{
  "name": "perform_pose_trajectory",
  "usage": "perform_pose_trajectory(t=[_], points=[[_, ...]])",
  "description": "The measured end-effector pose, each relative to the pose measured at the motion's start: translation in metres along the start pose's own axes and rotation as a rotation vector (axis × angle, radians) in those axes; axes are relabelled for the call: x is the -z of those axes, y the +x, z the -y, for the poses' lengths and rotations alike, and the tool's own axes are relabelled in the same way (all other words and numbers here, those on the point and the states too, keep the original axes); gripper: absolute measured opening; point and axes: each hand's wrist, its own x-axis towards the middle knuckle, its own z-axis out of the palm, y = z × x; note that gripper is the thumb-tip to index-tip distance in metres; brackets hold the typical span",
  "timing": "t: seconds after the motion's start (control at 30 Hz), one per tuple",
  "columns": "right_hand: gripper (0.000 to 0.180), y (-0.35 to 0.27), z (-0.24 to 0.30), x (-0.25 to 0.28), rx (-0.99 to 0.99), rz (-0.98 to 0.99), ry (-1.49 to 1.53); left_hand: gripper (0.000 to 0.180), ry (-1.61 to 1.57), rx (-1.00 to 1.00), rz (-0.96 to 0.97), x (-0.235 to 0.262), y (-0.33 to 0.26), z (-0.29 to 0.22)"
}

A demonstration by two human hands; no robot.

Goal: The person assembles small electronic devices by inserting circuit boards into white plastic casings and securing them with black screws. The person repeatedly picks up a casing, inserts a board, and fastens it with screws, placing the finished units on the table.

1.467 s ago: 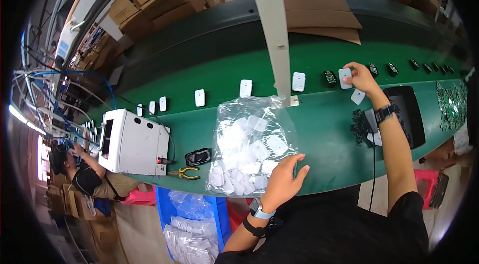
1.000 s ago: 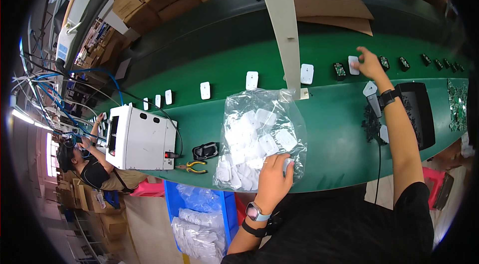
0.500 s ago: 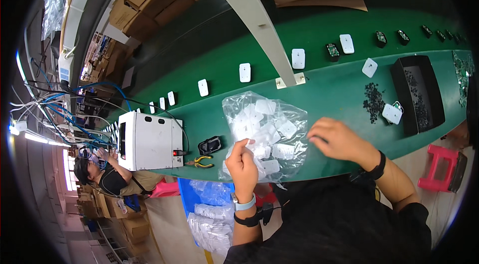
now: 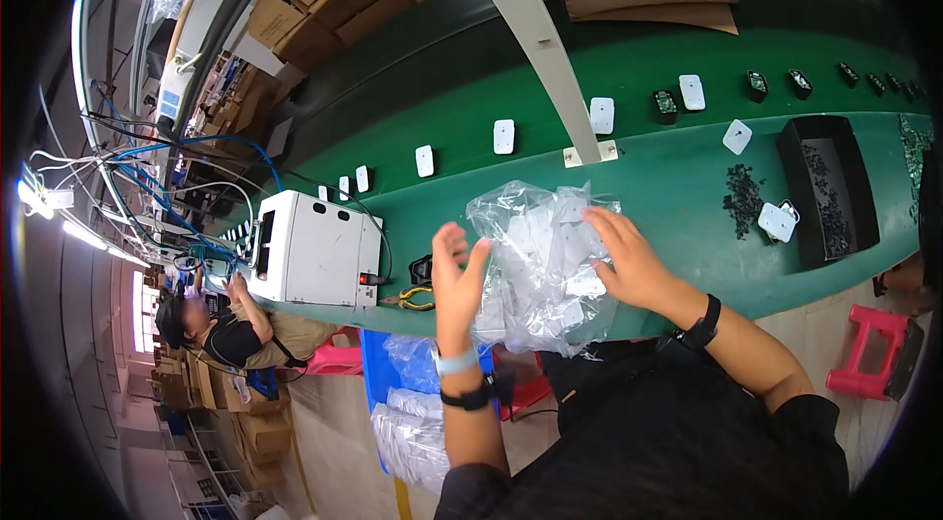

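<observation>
Head view: crinkled clear plastic bag [image 4: 545, 260]

clear bag [image 4: 545, 265], white pieces; green belt [image 4: 648, 186]; white box [image 4: 319, 250]; pink stool [image 4: 869, 348]

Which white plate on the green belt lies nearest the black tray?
The white plate touching the black tray at its left wall, beside loose black bits; the others lie farther up the belt.

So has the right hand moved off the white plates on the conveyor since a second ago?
Yes. The right hand came back from the green conveyor belt to the clear plastic bag.
</observation>
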Motion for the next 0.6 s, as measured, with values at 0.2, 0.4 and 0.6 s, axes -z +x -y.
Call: perform_pose_trajectory(t=[0.2,0.4,0.6], points=[[0.063,-0.015,-0.012,0.014,-0.038,-0.051,-0.012,0.025,-0.223,0.201,0.36,-0.027,0.066,0.01],[0.053,-0.034,-0.029,0.025,-0.086,-0.137,-0.006,0.02,-0.442,0.019,0.165,-0.043,0.068,-0.049],[0.049,-0.039,-0.04,0.024,-0.071,-0.146,-0.062,0.019,-0.452,0.06,0.017,-0.019,0.082,-0.019]])
